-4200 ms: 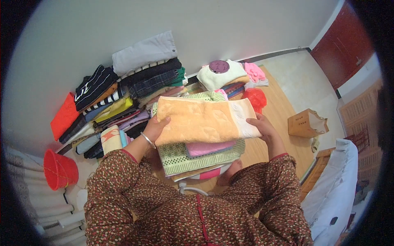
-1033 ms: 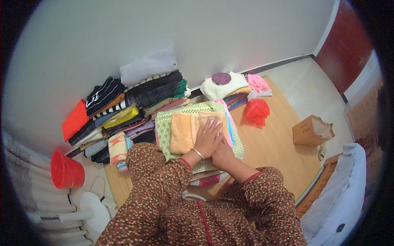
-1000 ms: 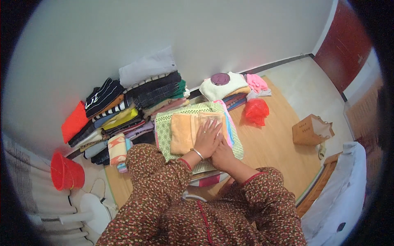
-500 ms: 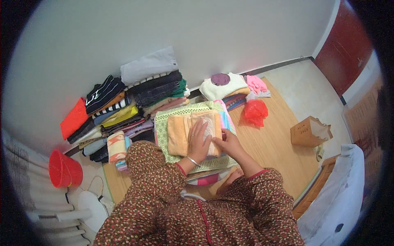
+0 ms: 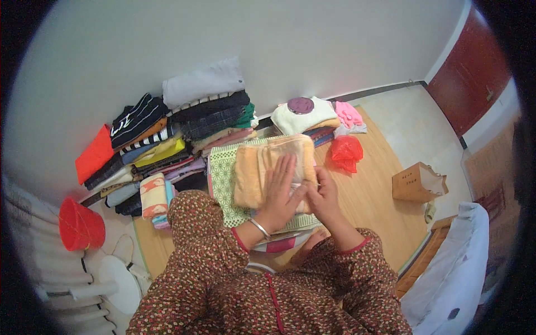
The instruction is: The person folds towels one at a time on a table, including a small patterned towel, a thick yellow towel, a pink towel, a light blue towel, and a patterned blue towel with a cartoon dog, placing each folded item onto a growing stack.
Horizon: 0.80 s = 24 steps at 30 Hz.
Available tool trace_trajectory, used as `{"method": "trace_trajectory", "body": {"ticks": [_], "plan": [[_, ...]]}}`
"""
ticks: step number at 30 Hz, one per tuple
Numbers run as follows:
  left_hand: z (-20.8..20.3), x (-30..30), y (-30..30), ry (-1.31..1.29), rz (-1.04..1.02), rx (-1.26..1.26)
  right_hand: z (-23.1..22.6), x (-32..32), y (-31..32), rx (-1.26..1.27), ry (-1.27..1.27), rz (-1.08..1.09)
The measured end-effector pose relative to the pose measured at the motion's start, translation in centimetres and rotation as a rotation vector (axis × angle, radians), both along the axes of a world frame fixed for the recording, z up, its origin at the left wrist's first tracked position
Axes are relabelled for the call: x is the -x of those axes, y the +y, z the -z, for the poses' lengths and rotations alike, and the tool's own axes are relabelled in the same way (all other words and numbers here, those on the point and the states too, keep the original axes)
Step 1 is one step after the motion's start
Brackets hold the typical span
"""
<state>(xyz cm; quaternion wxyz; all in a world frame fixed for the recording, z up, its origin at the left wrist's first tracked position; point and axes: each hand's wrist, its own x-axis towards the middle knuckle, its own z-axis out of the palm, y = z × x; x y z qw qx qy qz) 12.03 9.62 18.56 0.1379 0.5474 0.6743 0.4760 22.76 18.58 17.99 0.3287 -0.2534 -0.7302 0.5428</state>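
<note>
A folded pale orange towel point(image 5: 249, 176) with a lighter patterned panel lies in front of me on a green-and-white patterned cloth point(image 5: 222, 166), which tops a folded stack. My left hand point(image 5: 279, 195) rests on the towel with its fingers stretched out and together, a silver bangle at the wrist. At the towel's right edge, my right hand point(image 5: 324, 196) has its fingers curled round the fold, close to the left thumb. Part of the towel's near edge is hidden under my hands.
Folded clothes point(image 5: 212, 120) stand in several piles along the wall. A white folded garment point(image 5: 312, 114), a red plastic bag point(image 5: 345, 153) and a brown paper bag point(image 5: 413, 184) are to the right. On the left stand a red bucket point(image 5: 81, 224) and a white round object point(image 5: 120, 285).
The towel has shifted a little to the right, and its right part looks raised. My left hand has slid right and nearer, while my right hand has moved slightly right along the edge.
</note>
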Motion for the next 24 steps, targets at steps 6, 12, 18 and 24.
{"method": "trace_trajectory", "body": {"ticks": [6,12,18,24], "plan": [[4.9,-0.7,0.4,-0.371,0.011,-0.011,2.2,0.6,-0.2,-0.103,-0.224,0.062],[1.4,0.8,-1.2,-1.352,0.086,-0.147,0.2,2.7,-2.0,-0.049,-0.183,0.057],[3.5,5.0,-2.9,-1.464,-0.022,0.033,2.2,5.7,-3.0,-0.250,0.035,-0.281],[3.7,7.2,-3.7,-1.490,0.032,0.118,2.6,7.1,-1.7,-0.031,-0.048,-0.147]]}}
